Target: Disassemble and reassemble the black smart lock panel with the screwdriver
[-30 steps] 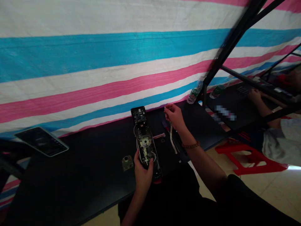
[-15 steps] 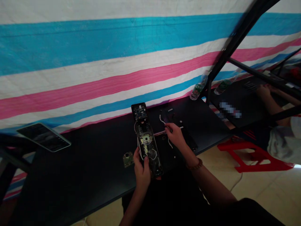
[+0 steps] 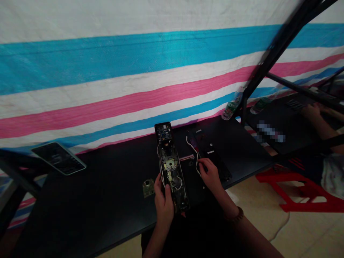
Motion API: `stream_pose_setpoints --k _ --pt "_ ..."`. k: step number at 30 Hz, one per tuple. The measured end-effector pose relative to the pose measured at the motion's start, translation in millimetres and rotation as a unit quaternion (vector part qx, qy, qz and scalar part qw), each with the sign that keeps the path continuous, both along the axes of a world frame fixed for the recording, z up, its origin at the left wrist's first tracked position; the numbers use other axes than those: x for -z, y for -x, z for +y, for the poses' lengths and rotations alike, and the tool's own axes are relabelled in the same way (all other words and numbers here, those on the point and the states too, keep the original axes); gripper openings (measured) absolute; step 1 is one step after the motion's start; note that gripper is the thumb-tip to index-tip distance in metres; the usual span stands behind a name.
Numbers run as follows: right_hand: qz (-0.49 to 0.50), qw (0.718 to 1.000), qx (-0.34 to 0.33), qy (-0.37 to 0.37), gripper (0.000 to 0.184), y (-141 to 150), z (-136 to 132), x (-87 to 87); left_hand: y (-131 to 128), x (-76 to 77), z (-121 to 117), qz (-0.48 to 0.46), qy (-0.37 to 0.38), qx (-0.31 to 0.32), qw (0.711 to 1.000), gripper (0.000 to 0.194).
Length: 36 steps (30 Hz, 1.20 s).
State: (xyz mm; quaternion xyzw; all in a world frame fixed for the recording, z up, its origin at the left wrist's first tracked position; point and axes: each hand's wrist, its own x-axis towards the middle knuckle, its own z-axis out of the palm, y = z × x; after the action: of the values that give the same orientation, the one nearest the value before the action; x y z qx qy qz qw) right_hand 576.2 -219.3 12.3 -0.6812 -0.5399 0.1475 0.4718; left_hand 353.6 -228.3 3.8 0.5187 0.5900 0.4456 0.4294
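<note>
My left hand (image 3: 164, 202) is closed round the lower left edge of a long, opened black electronic housing (image 3: 170, 165). Its inside shows a blue circuit board (image 3: 164, 134) at the far end, a round metal part in the middle and thin white wires. To its right, my right hand (image 3: 210, 173) pinches a white cable (image 3: 191, 145), which trails away over the table. A pinkish flat strip (image 3: 186, 157) lies between the housing and that hand. Left of my left hand rests a small green circuit board (image 3: 148, 188).
A black panel (image 3: 220, 163) lies right of my right hand, near a dark purple and red tool (image 3: 194, 143). A phone or tablet (image 3: 59, 158) is at far left, a water bottle (image 3: 230, 107) at the back. Beyond a black frame (image 3: 274, 53) sits another person by a red stool (image 3: 279, 186).
My right hand has drawn nearer to me with the white cable, which now lies straighter. My left hand keeps its hold on the housing. The camera view has shifted slightly.
</note>
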Motion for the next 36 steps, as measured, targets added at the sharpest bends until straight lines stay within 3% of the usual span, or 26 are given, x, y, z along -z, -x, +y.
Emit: stream_pose_setpoints --k 5,11,17,23,36 --pt "-0.025 1.000 -0.012 -0.001 0.022 0 6 16.4 1 1.4 1 0.029 -0.007 0.003 1.000 0.050" --pt "-0.039 0.999 -0.019 -0.002 0.022 -3 7 23.7 0 1.8 -1 0.009 0.013 -0.010 1.000 0.057" --pt "-0.062 0.998 -0.022 0.002 0.020 -3 10 27.3 0 5.5 0 0.027 0.010 -0.017 0.999 0.056" --pt "-0.069 0.997 -0.019 -0.001 0.018 -2 10 27.0 -6 -0.2 1 0.050 0.005 -0.016 0.999 0.057" --pt "-0.082 0.996 -0.027 -0.017 0.018 -3 10 26.8 -4 2.1 4 0.011 0.011 -0.027 1.000 0.049"
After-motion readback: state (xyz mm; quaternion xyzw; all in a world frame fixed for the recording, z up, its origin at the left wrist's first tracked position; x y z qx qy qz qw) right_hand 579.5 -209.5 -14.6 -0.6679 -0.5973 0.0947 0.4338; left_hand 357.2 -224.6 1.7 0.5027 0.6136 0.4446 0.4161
